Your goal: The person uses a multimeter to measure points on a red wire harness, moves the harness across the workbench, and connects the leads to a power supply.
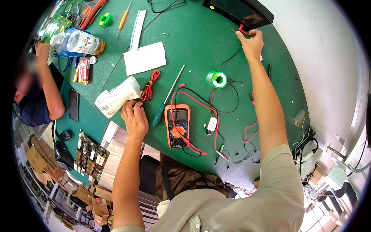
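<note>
At the far right of the bench, my right hand [252,43] pinches a red lead [242,28] just below a black device with a dark screen [241,12]. My left hand [135,119] rests on the near table edge with fingers loosely bent and apart, holding nothing I can see. It lies against a crumpled white package [118,96]. Beside it are a bundled red cable [150,86] and a green-handled screwdriver [158,116]. An orange multimeter [177,133] lies in front of me, its red and black leads looping to the right.
A green solder spool [210,79] and a small white device [211,125] lie mid-bench. Farther off are a white sheet [145,58], an orange-handled screwdriver [123,19] and bottles [83,41]. Another person's arm [52,91] is at left, near a phone [73,105] and a circuit board [91,156].
</note>
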`<state>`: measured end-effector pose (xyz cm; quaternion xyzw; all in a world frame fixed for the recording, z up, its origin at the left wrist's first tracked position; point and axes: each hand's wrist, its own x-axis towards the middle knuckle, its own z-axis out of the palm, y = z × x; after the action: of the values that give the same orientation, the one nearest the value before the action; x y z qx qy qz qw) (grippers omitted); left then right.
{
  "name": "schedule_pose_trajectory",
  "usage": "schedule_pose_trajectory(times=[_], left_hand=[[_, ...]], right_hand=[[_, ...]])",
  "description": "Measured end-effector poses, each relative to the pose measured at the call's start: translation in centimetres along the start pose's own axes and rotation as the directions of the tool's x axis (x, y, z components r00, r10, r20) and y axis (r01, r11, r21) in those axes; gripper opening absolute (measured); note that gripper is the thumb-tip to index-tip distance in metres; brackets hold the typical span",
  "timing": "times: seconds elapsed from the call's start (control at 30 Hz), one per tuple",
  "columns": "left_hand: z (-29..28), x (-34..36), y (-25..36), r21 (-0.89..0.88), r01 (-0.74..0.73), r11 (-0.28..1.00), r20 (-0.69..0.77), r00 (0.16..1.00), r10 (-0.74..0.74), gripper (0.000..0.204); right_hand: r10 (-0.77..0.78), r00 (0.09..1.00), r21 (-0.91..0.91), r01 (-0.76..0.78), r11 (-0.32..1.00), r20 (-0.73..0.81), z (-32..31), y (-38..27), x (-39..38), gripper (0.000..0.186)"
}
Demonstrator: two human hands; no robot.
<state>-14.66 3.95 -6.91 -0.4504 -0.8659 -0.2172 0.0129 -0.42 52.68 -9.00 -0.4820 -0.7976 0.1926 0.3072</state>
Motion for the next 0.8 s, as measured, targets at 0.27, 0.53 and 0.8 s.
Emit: schedule_pose_trajectory(times=[0.27,0.53,0.8], left_hand=[[0.0,-0.1,0.0,-0.005,0.006,1.0,0.007,1.0,-0.006,0.021],[0.0,0.2,0.0,0.008,-0.004,1.0,-0.013,1.0,0.005,0.022],[-0.1,0.1,0.1,0.006,-0.001,1.0,-0.01,1.0,0.001,0.022]], right_hand=[[-0.134,0.987,0.147,0.119,0.982,0.09,-1.2,-1.1,1.9,0.094],[-0.168,0.962,0.137,0.141,0.981,0.215,-2.1,-1.2,3.2,0.077],[-0.148,0.974,0.097,0.133,0.986,0.173,-1.4,-0.4,3.5,0.068]])
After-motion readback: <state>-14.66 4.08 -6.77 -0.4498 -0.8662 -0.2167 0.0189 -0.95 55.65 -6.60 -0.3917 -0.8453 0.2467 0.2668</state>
